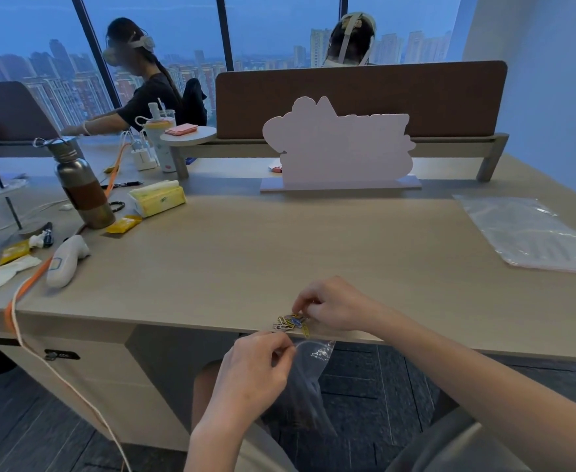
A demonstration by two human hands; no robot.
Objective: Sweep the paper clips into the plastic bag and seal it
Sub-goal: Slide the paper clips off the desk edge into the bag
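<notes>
A small heap of coloured paper clips (291, 322) lies at the very front edge of the desk (245, 253). My right hand (334, 306) rests on the desk just right of the heap, its curled fingertips touching the clips. Below the edge my left hand (256, 366) pinches the top of a clear plastic bag (308, 379), which hangs down under the clips with its mouth near the desk edge. Whether the mouth is open is hard to tell.
More clear plastic bags (532, 233) lie flat at the desk's right. A white cut-out sign (341, 148) stands at the back. On the left are a steel bottle (82, 185), a tissue pack (157, 197), a white handheld device (65, 260) and an orange cable (27, 284). Two people sit beyond.
</notes>
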